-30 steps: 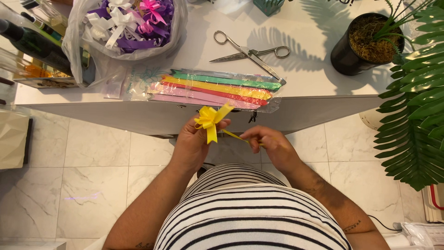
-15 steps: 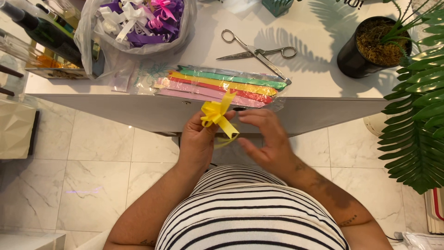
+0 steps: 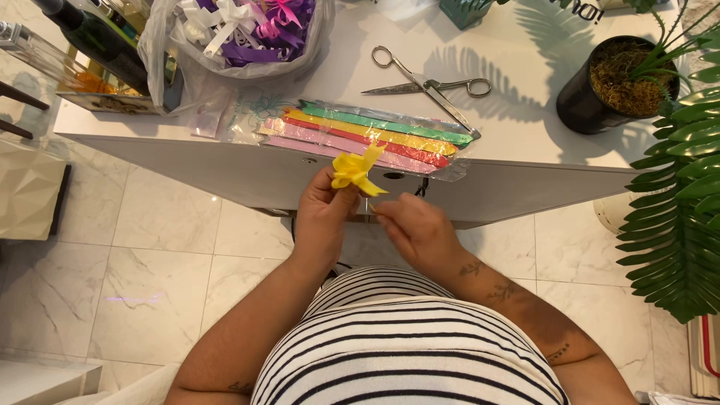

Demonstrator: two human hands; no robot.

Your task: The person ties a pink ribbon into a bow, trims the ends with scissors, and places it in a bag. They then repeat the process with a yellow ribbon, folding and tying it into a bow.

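Fingers: the left hand [image 3: 324, 214] pinches the base of a yellow ribbon bow [image 3: 355, 169]; the right hand [image 3: 415, 231] has its fingers drawn narrow around a thin ribbon tail just below the bow, though the strand itself is too fine to make out clearly.
Bow: held in the air just in front of the counter [image 3: 525, 131] edge, above the lap, touching only the left hand.
Change: half a second ago the right hand was up against the bow, covering its lower side; now it has dropped down and to the right, and the loops stand clear and puffed.
Meaning: I judge the bow is being gathered by pulling its tail, and it looks close to fully formed.
Counter: a clear packet of flat coloured ribbon strips [image 3: 365, 136] lies near the edge, scissors [image 3: 429, 83] behind it.
Nearby: a plastic bag of finished bows [image 3: 240, 34] at the back left, a black plant pot [image 3: 600, 90] at the right.
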